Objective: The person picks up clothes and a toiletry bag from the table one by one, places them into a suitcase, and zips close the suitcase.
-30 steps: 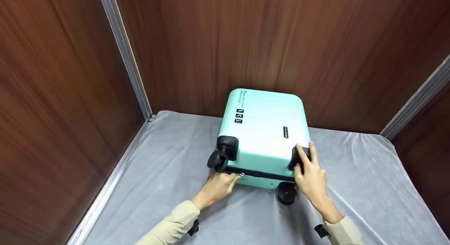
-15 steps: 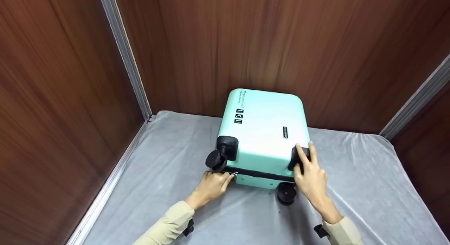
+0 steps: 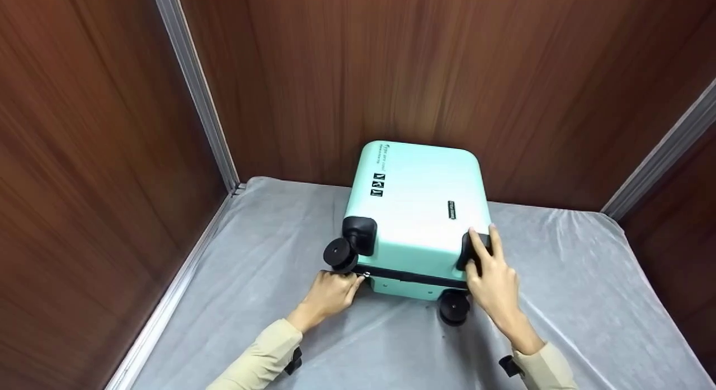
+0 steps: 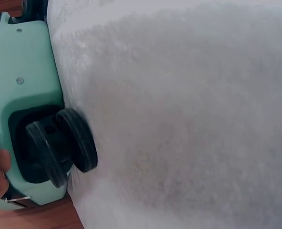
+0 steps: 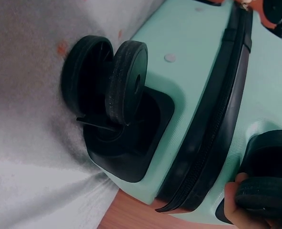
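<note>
A mint-green hard-shell suitcase (image 3: 417,200) lies flat with its wheeled end towards me. Along that end runs a black zipper (image 3: 414,277). At its left part, below the upper left wheel (image 3: 339,254), my left hand (image 3: 327,294) pinches the small metal zipper pull (image 3: 366,275). In the left wrist view only some fingertips (image 4: 0,171) show at the edge, beside a lower black wheel (image 4: 65,145). My right hand (image 3: 495,286) holds the upper right corner, two fingers spread over its black guard. Its thumb lies against that corner's wheel (image 5: 269,195) in the right wrist view.
Grey cloth (image 3: 279,228) covers the surface under the suitcase. Brown wood-grain panels (image 3: 291,88) stand behind and at both sides, joined by metal corner strips (image 3: 196,82). Another lower wheel (image 3: 454,308) juts out near my right hand.
My left hand has slid left along the suitcase end, drawing the zipper pull with it towards the left corner. The upper left wheel has swivelled a little. My right hand keeps its place.
</note>
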Available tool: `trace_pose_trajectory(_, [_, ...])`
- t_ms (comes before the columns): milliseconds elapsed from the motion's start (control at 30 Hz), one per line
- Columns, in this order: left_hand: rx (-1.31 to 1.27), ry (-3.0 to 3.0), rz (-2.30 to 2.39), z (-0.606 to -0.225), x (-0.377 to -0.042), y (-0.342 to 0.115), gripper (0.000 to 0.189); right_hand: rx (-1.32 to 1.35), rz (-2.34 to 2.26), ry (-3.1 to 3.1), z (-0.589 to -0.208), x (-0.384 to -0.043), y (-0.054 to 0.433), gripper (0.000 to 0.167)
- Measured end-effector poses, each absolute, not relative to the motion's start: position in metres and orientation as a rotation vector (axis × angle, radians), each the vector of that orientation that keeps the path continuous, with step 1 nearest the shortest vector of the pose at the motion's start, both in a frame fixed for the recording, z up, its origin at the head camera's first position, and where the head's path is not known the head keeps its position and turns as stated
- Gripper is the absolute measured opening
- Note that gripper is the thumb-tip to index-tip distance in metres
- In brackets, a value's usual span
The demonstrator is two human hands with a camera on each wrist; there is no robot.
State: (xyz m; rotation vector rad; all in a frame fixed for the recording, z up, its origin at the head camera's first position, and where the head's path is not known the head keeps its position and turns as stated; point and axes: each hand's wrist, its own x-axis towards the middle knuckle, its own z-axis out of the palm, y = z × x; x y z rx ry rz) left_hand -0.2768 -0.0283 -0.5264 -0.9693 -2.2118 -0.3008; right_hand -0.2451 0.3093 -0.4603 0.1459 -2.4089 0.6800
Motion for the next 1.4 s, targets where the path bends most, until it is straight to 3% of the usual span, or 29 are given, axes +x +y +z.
trace_pose_trajectory(167, [-0.965,-2.222,-0.316,-0.528,-0.277,-0.032,0.030,0.144,0.686,-2.427,-0.460,-0.245,0.310,0.063])
trace_pose_trajectory(433, [-0.971,-2.217,-0.298,-0.528,-0.278,-0.042,0.012,0.148,0.716,-2.453,-0.458,-0.246,0.310,0.063])
trace_pose_trajectory(600, [-0.913,-2.250,-0.354,-0.524,-0.283,-0.058,0.016,0.151,0.726,-2.451,-0.456,-0.247,0.312,0.063])
trace_pose_trajectory(667, [-0.868,-2.273,-0.398,-0.522,-0.286,-0.061,0.030,0.146,0.728,-2.450,-0.456,-0.246,0.313,0.063])
trace_pose_trajectory(1133, [-0.713,-2.366,-0.491,-0.519,-0.298,-0.074,0.042,0.183,0.669,-2.441,-0.460,-0.246,0.307,0.064])
trace_pose_trajectory(1400, [-0.605,-2.417,-0.499,-0.519,-0.313,-0.076,0.035,0.186,0.681,-2.465,-0.464,-0.240,0.300,0.064])
